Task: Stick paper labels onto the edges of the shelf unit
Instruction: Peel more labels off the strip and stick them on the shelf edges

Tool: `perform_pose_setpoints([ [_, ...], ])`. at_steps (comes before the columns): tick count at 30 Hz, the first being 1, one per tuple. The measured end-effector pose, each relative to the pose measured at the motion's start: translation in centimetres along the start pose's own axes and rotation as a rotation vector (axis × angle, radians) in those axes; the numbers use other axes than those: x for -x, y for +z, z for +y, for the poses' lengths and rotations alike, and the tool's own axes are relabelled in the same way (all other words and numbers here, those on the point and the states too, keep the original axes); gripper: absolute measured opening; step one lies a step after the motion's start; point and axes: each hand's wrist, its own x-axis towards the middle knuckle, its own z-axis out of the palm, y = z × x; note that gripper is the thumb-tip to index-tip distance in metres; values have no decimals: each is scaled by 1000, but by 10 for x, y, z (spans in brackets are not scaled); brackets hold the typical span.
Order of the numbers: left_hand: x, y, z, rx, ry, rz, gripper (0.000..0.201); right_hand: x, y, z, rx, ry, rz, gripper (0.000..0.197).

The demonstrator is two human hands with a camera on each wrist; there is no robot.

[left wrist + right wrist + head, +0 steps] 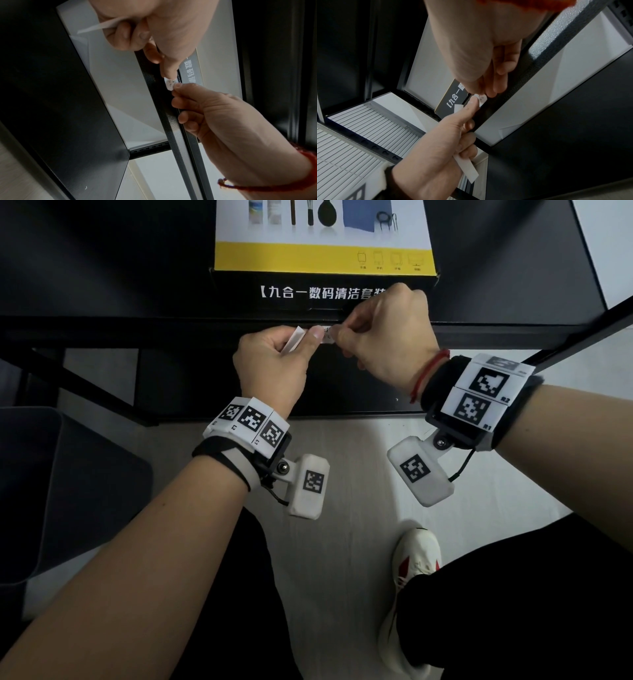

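label (327,334) lengthwise along shelf edge (479,330)

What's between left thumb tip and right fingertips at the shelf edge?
Only the small paper label, lying against the black shelf edge. The left hand thumb presses one end; the right hand pinches the other. Clearest in the left wrist view.
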Motion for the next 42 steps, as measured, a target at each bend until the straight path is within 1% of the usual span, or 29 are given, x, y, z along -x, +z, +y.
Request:
perform_pose_setpoints([
  [3, 1, -1, 2, -21, -17, 13, 44, -1, -2, 0, 18, 13, 3, 26],
  [6, 1, -4, 4, -25, -34, 31, 40, 0, -4, 2, 38, 7, -4, 30],
  [12, 1, -6, 7, -48, -40, 39, 41, 1, -6, 4, 80, -26, -22, 27],
  [17, 1, -8, 6, -55, -69, 38, 41, 0, -5, 4, 87, -18, -39, 24],
  [23, 1, -9, 9, -44, -93, 12, 34, -3, -3, 5, 87, 5, -39, 26],
  [26, 0, -10, 9, -53, -103, -5, 23, -6, 2, 7, 108, 27, -30, 21],
  [29, 0, -11, 9, -64, -99, -12, 21, -7, 2, 8, 119, 19, -36, 20],
  [33, -1, -12, 9, -73, -82, -24, 22, -6, -2, 7, 120, -14, -43, 28],
  [36, -2, -13, 9, -91, -95, -42, 20, -8, -2, 7, 141, -6, -45, 26],
  [39, -1, -18, 8, -110, -147, -106, 15, -9, -6, 1, 182, 20, -102, 26],
  [40, 0, -21, 10, -122, -172, -138, 19, -9, -8, -2, 192, 11, -143, 25],
  [42, 4, -32, 15, -147, -219, -192, 35, -2, -10, -15, 179, -42, -275, 21],
])
